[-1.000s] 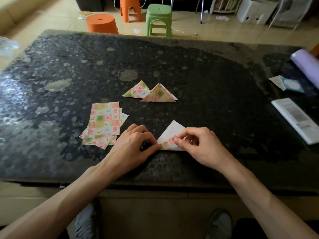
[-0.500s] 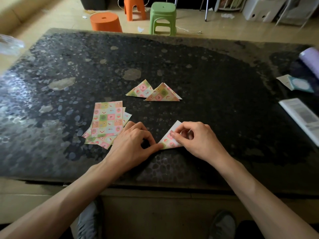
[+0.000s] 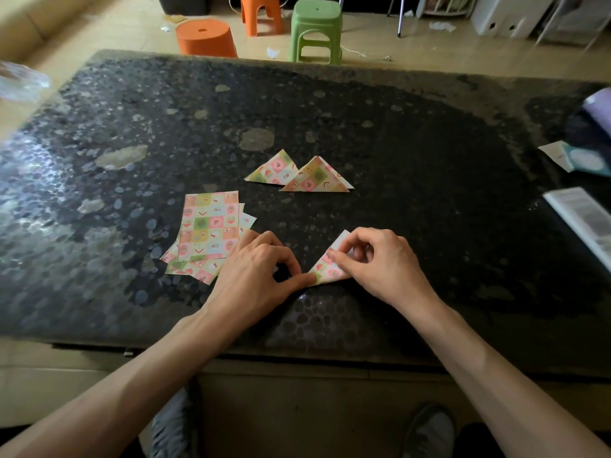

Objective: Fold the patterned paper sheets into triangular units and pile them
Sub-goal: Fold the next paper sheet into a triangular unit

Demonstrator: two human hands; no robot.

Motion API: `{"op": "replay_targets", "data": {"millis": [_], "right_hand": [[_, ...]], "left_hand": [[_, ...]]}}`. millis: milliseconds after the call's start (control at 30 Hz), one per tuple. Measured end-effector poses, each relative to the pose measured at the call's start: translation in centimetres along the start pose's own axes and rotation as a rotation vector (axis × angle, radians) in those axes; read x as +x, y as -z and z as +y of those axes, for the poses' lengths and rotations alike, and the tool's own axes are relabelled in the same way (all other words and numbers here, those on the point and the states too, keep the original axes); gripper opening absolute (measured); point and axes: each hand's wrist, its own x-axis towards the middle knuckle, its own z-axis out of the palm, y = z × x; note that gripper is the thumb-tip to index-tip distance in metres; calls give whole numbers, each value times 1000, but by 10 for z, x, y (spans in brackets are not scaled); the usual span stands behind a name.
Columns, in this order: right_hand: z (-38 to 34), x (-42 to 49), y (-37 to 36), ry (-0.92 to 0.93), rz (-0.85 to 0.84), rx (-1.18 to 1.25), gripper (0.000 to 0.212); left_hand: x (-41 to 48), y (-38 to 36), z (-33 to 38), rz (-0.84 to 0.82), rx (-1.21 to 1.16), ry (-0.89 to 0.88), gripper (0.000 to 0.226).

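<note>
Half-folded patterned sheet [image 3: 325,269], held between both hands on the dark table [image 3: 429,193].
The left hand [image 3: 254,272] pinches its near-left corner and the right hand [image 3: 380,262] pinches the upper flap. The long edge runs left-right. The finished triangles [image 3: 299,175] lie straight beyond, the unfolded stack [image 3: 208,231] to the left.

The person's left forearm [image 3: 132,388] and right forearm [image 3: 496,375] are bare from the frame's lower corners to the wrists; the left hand [image 3: 254,276] and right hand [image 3: 380,262] are bare as well; two grey shoes show lower down; the left shoe [image 3: 172,421] is paler, streaked with white; the right shoe [image 3: 429,431] is darker, round-toed, and blurred.
</note>
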Motion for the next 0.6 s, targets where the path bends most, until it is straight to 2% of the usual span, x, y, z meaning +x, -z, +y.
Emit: {"op": "replay_targets", "data": {"millis": [400,600], "right_hand": [[-2,1,0,-63,-14,58,16],[-1,1,1,-63,-26,74,15]], "left_hand": [[0,2,-4,-25,-42,-4,30],[0,7,-5,-67,-85,-5,18]]}}
